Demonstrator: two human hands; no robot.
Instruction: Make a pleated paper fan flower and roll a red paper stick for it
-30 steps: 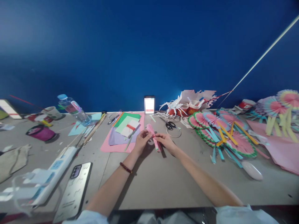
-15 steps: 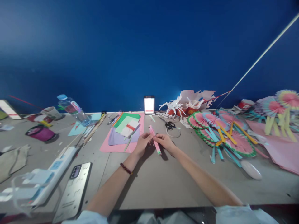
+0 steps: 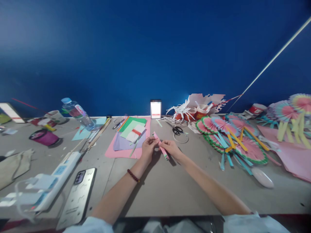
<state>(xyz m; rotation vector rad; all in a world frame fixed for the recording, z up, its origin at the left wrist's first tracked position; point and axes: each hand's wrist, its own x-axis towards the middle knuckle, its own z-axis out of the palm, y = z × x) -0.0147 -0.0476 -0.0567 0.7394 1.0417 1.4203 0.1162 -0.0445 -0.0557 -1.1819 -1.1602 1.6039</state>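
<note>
Holds 1 folded pink strip near mid-length, clamped in the fingertips of left hand and right hand, slanting lengthwise from far left to near right.

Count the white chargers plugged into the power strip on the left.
2. The upper charger sits farther from the table's front edge; the lower charger sits nearer it. Both stick out leftward from the power strip. Smaller plugs may be hidden beneath them.

Bottle tilted near blue wall; silver phone beside power strip; cloth left.
</note>
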